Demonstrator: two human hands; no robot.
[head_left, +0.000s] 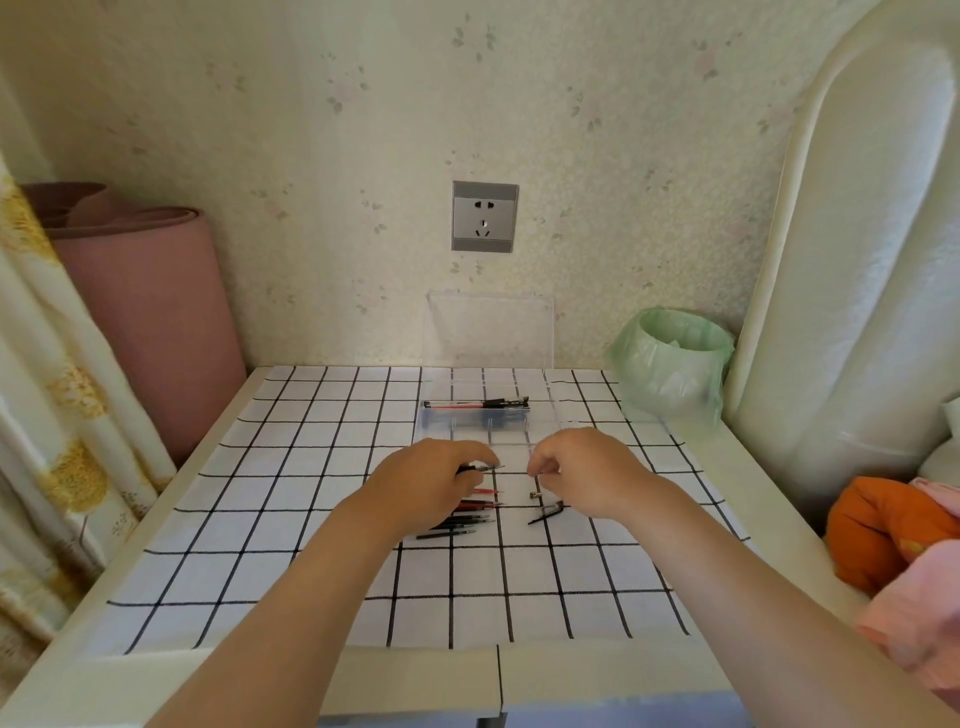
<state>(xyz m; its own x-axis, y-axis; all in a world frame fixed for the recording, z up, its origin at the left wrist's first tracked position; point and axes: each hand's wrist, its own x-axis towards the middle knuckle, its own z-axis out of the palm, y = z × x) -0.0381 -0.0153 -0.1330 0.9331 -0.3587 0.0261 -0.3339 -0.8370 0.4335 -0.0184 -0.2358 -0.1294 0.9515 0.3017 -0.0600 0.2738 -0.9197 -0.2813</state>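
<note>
My left hand (426, 483) grips a dark pen part (480, 468) whose thin tip points right. My right hand (582, 467) hovers just to its right, thumb and forefinger pinched on something tiny that I cannot make out. Under the left hand lies a row of black and red pen refills (467, 514) on the checked cloth. A small metal pen tip (535, 495) and a black pen clip piece (548, 513) lie below the right hand. Behind the hands stands a clear plastic box (475, 415) holding assembled pens (478, 404).
A white cloth with black grid lines (291, 519) covers the table. The box's clear lid (491, 332) leans on the wall under a socket. A bin with a green bag (672, 358) stands back right, a pink roll (150, 312) back left, orange and pink fabric (883, 530) right.
</note>
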